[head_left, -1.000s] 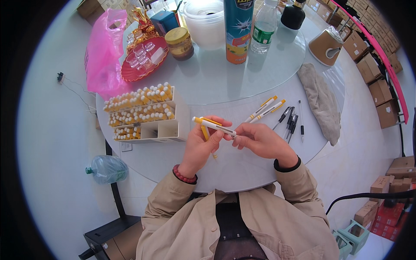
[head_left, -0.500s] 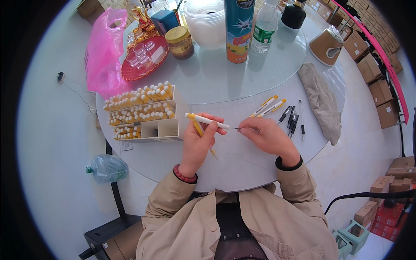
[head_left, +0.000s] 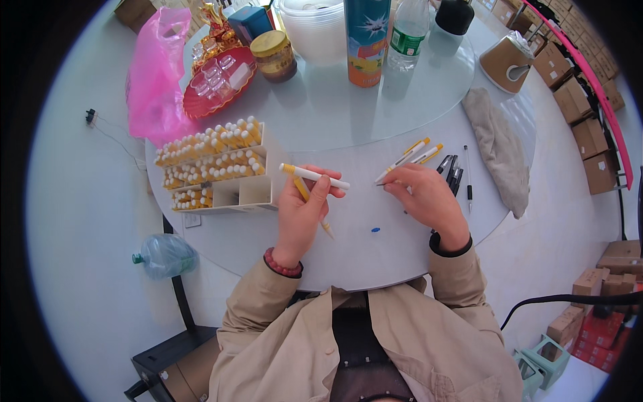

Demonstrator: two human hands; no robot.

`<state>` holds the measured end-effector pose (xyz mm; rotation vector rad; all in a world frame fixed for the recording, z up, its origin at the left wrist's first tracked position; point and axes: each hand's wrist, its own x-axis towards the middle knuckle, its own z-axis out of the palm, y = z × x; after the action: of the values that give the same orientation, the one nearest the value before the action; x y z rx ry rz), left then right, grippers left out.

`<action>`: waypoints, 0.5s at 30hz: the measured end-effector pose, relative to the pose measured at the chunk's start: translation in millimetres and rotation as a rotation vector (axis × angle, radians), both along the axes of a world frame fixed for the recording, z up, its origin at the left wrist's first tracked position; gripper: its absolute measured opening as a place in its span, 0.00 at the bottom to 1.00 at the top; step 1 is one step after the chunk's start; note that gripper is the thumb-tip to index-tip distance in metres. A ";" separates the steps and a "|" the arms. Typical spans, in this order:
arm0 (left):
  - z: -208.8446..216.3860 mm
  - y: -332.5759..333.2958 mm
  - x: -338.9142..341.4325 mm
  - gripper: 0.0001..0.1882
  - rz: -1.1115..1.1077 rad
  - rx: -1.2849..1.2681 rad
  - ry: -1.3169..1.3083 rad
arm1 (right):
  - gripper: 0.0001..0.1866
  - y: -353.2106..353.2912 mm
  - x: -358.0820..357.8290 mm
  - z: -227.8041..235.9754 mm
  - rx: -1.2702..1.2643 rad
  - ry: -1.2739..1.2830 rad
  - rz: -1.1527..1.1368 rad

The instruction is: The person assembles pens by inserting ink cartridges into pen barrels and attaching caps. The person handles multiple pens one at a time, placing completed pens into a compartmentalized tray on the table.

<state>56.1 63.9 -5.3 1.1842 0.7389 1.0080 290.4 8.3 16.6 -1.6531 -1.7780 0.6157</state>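
Observation:
My left hand (head_left: 303,218) is closed around a white pen barrel (head_left: 321,177) with a yellow end, held nearly level. A yellow pen part (head_left: 327,230) with a pointed tip slants down through the same hand. My right hand (head_left: 429,197) is pinched beside two white-and-yellow pens (head_left: 405,161) on the table. A tiny dark tip shows at its fingertips, too small to name. Between my hands and nearer me, a small blue piece (head_left: 376,230) lies on the table. Left of my left hand stands a tiered white pen rack (head_left: 271,167) packed with white-and-yellow pens.
Several black-capped pens (head_left: 455,181) and a grey cloth (head_left: 495,154) lie at the right. A raised glass turntable (head_left: 308,114) holds a jar (head_left: 273,57), a spray can (head_left: 366,47), a bottle (head_left: 408,37) and a red tray (head_left: 194,104). A pink bag (head_left: 157,87) hangs at left.
My right hand has drawn away from the barrel's end, rightward and toward the two pens. The blue piece now shows on the table. My left hand keeps hold of its pen parts.

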 end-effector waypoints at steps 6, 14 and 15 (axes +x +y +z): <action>1.0 -0.1 0.2 0.08 0.003 -0.012 -0.024 | 0.05 -9.4 -1.8 5.5 -0.106 0.066 0.486; -0.6 2.0 -2.7 0.10 -0.090 -0.163 -0.193 | 0.04 -11.0 -15.7 -5.3 -0.101 -0.200 0.519; -0.5 1.8 -3.1 0.11 -0.096 -0.174 -0.178 | 0.03 -10.0 -15.8 -7.0 -0.050 -0.222 0.478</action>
<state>53.0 65.7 -5.9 0.9576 0.6105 0.9363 274.6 -1.7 9.6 -1.3702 -2.3677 0.7067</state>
